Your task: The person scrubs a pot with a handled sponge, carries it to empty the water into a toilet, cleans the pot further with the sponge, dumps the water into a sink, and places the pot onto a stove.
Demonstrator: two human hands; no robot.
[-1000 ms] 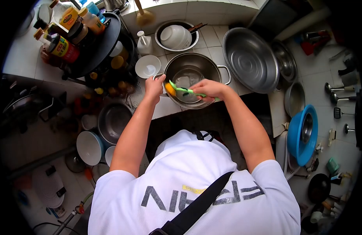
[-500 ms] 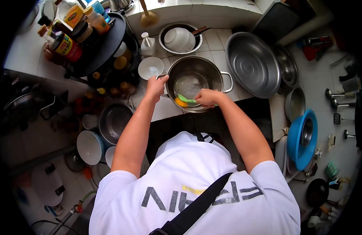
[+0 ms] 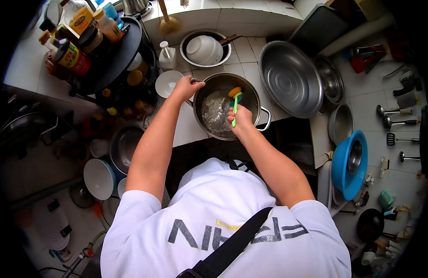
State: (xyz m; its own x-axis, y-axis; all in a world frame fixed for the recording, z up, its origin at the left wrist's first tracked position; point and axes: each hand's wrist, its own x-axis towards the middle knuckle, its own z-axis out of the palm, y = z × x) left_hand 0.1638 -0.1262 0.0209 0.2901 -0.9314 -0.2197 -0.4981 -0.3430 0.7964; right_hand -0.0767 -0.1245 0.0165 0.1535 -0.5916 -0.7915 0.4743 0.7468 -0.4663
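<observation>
A two-handled stainless steel pot (image 3: 253,98) stands on the white tiled counter, with rippling water inside. My left hand (image 3: 187,88) is closed around its left handle at the rim. Over the inside of the pot, my right hand (image 3: 241,120) grips a dish brush (image 3: 235,103) by its green handle. The brush's orange-yellow head points up, near the far right wall of the pot. A white bowl (image 3: 165,84) sits just left of the pot, close to my left hand.
Behind the pot are a metal basin (image 3: 185,54) holding white bowls and chopsticks, and a white pump bottle (image 3: 167,56). A large metal basin (image 3: 288,78) leans at the right. Bottles crowd a black round rack (image 3: 130,51) at left. A blue basin (image 3: 363,173) is lower right.
The brush in my right hand has moved from the pot's near side to its far right side, its head now pointing up. The pot has tilted or turned slightly. My left hand stays on its handle.
</observation>
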